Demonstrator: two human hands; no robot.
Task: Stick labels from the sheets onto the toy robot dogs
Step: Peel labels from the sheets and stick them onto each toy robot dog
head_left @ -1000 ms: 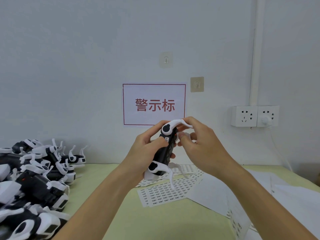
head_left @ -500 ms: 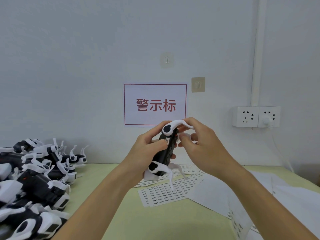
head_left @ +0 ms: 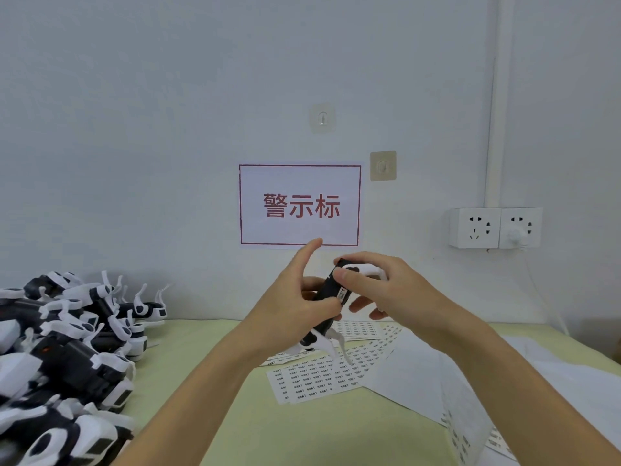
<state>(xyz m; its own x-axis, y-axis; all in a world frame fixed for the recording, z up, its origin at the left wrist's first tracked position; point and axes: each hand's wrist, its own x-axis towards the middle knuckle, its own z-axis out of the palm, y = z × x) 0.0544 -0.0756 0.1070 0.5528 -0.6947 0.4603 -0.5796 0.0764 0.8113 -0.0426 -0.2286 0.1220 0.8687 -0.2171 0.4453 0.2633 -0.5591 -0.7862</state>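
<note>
A black and white toy robot dog (head_left: 327,297) is held in the air above the table, tilted, with its white legs pointing down and right. My left hand (head_left: 295,304) grips its body from the left, thumb pressed next to a small white label (head_left: 342,295) on the black body, index finger raised straight. My right hand (head_left: 386,290) holds the dog's upper end from the right, fingers curled over its white part. Label sheets (head_left: 319,375) lie on the table beneath the dog.
A pile of several black and white toy dogs (head_left: 67,348) fills the table's left side. Blank white backing sheets (head_left: 504,381) cover the right side. On the wall behind hang a red-framed sign (head_left: 300,205) and power sockets (head_left: 495,228). The table (head_left: 235,415) is pale green.
Both hands have lowered and tilted the dog. My left index finger has lifted off it, and the label now shows on the black body by my left thumb.
</note>
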